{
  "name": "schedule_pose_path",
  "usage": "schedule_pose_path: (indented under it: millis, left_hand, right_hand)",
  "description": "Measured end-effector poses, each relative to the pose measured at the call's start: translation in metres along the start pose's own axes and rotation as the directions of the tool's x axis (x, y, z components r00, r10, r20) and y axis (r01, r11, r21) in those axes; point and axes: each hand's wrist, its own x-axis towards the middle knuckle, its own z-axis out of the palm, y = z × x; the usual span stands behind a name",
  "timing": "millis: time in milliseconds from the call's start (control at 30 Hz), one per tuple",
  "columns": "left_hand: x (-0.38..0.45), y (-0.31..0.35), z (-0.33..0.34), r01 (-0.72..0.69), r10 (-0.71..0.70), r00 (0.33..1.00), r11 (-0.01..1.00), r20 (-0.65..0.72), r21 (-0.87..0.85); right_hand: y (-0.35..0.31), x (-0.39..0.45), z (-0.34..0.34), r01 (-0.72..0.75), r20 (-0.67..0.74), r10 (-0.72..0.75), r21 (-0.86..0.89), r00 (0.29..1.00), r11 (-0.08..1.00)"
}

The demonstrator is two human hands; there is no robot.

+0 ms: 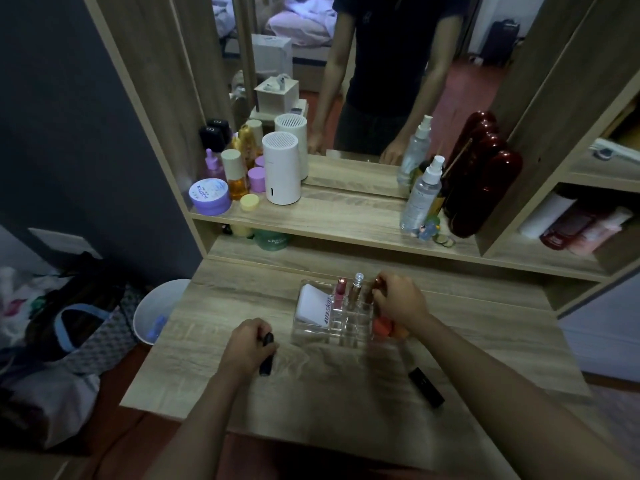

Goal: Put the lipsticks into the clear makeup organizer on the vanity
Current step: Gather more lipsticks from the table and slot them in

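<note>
left hand (250,344): fingers curled, gripping; right hand (401,299): reaching forward, fingers pinched

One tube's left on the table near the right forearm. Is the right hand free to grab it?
Probably not yet: the right hand is gripping a reddish lipstick over the clear organizer. The black lipstick itself lies unobstructed.

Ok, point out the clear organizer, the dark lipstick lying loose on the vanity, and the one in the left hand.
clear organizer (341,336): head view, front wall.
loose dark lipstick (426,387): head view, mid-barrel.
lipstick in left hand (267,358): head view, exposed barrel.
</note>
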Motion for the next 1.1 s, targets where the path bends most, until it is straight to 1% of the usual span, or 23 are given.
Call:
schedule_pose_path:
  millis: [167, 267, 333, 433, 500, 567, 667, 767, 900, 1000, 1100]
  left_hand:
    - [0.002, 0.002, 0.0, -0.014, 0.014, 1.0, 1.0, 0.013, 0.018]
    - [0.003, 0.003, 0.002, -0.018, 0.018, 1.0, 1.0, 0.016, 0.017]
    - [0.005, 0.005, 0.004, -0.032, 0.032, 0.999, 0.999, 0.016, 0.019]
    - [0.006, 0.011, 0.01, -0.083, 0.082, 0.996, 0.996, 0.015, 0.017]
    - [0.005, 0.016, 0.014, -0.101, 0.101, 0.995, 0.995, 0.014, 0.016]
    - [0.004, 0.021, 0.018, -0.108, 0.108, 0.994, 0.994, 0.018, 0.029]
    - [0.004, 0.025, 0.022, -0.125, 0.124, 0.992, 0.991, 0.021, 0.042]
    - [0.005, 0.026, 0.024, -0.146, 0.145, 0.989, 0.988, 0.022, 0.054]
    - [0.004, 0.027, 0.024, -0.137, 0.136, 0.99, 0.99, 0.028, 0.042]
    - [0.004, 0.028, 0.024, -0.121, 0.12, 0.992, 0.992, 0.022, 0.046]
    - [0.003, 0.029, 0.024, -0.115, 0.114, 0.993, 0.992, 0.026, 0.046]
  right_hand:
    - [-0.001, -0.001, -0.007, -0.011, 0.025, 0.011, 0.001, 1.0, 1.0]
    - [0.002, -0.004, -0.017, 0.015, 0.019, -0.015, 0.023, 1.0, 1.0]
    - [0.004, -0.009, -0.03, 0.04, -0.029, -0.039, 0.032, 0.999, 0.999]
    - [0.013, -0.02, -0.057, 0.092, -0.121, -0.092, -0.002, 0.988, 0.996]
    - [0.025, -0.031, -0.074, 0.093, -0.165, -0.093, -0.01, 0.982, 0.996]
    - [0.04, -0.043, -0.084, 0.062, -0.165, -0.062, -0.003, 0.984, 0.998]
    - [0.064, -0.064, -0.08, -0.014, -0.076, 0.013, -0.014, 0.997, 1.0]
    - [0.085, -0.087, -0.055, -0.092, 0.012, 0.092, 0.016, 0.996, 0.996]
    - [0.095, -0.115, -0.012, -0.184, 0.184, 0.187, -0.038, 0.965, 0.982]
    - [0.097, -0.127, 0.01, -0.168, 0.266, 0.182, -0.074, 0.947, 0.983]
    - [0.099, -0.134, 0.022, -0.159, 0.273, 0.178, -0.089, 0.945, 0.983]
